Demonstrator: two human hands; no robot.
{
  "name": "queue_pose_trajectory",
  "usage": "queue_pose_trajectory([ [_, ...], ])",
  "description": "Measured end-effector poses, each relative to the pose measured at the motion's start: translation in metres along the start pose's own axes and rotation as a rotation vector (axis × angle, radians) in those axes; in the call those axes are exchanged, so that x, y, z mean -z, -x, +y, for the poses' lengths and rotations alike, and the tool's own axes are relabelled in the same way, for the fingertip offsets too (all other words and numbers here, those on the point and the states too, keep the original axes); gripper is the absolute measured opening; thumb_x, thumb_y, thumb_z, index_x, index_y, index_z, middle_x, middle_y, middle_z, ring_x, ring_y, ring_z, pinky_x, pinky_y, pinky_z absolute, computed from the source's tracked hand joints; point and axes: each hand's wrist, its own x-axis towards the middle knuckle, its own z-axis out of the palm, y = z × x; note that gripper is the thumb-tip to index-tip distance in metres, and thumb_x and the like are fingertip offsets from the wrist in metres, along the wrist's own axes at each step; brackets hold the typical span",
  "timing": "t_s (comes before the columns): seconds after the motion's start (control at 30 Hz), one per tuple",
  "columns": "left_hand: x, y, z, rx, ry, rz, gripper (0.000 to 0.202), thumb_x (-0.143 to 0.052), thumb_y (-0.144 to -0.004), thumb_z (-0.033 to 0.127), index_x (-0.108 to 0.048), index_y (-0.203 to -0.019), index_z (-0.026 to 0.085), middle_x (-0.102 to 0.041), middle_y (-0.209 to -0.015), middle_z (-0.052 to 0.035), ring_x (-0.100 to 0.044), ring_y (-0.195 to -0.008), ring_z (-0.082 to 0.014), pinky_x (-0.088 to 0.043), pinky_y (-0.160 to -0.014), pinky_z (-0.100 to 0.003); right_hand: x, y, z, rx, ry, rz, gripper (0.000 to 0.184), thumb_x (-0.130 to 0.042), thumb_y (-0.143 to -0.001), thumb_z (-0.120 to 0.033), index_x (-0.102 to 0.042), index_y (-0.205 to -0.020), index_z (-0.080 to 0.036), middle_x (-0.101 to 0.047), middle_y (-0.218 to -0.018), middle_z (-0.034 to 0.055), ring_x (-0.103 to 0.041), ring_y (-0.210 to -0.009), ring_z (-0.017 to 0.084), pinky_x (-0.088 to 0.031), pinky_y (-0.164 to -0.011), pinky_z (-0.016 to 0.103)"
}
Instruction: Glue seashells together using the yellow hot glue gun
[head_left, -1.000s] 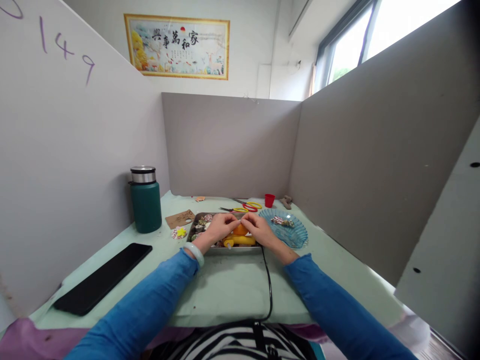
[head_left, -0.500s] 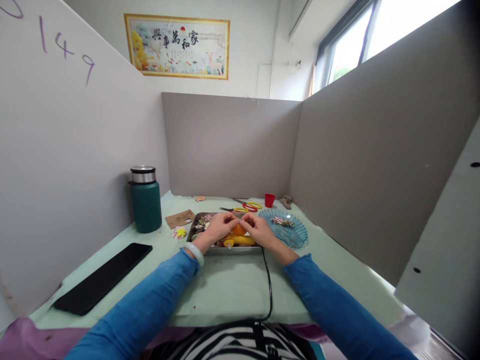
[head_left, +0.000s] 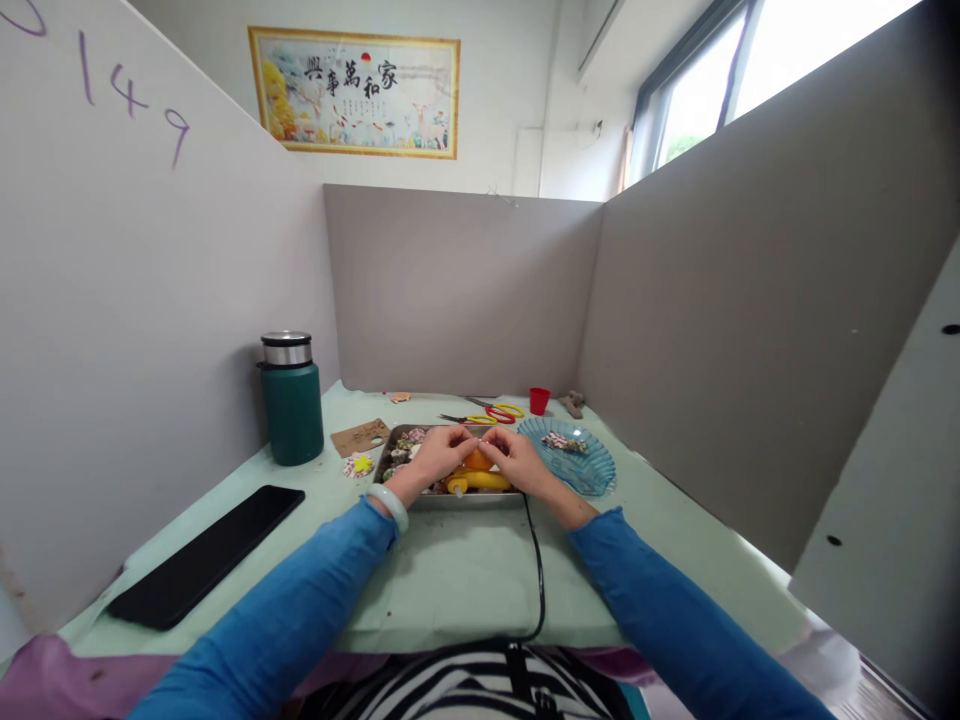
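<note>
Pinching left hand (head_left: pixel 439 456), right hand (head_left: pixel 517 460) (partition (head_left: pixel 165 290): “149” (head_left: pixel 130 98))

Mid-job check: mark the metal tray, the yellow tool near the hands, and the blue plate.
Metal tray (head_left: pixel 480 503), head view: front wall.
Yellow tool (head_left: pixel 486 482), head view: middle of its body.
Blue plate (head_left: pixel 591 475), head view: bare surface towards its near right edge.

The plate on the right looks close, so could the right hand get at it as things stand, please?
Probably yes: the plate lies close beside the right hand, with nothing seen standing between them, though that hand looks busy with the left hand over the tray.
</note>
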Motion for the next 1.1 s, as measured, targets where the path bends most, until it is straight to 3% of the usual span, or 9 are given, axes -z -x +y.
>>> queue_pose_trajectory([
  [1.1,0.002,0.0027,0.0035,0.022,0.036,-0.019,0.027,-0.053,-0.075,0.038,-0.063,-0.068,0.014,-0.055,-0.06,-0.0006,-0.046,-0.058,-0.0122,-0.035,-0.052,-0.022,-0.0016,0.0001,0.0026,0.024,0.062,-0.005,0.016,-0.057,-0.085,-0.035,-0.058,-0.081,-0.019,-0.053,-0.064,-0.0033,-0.046,-0.058,0.012,-0.036,-0.057,0.025],
])
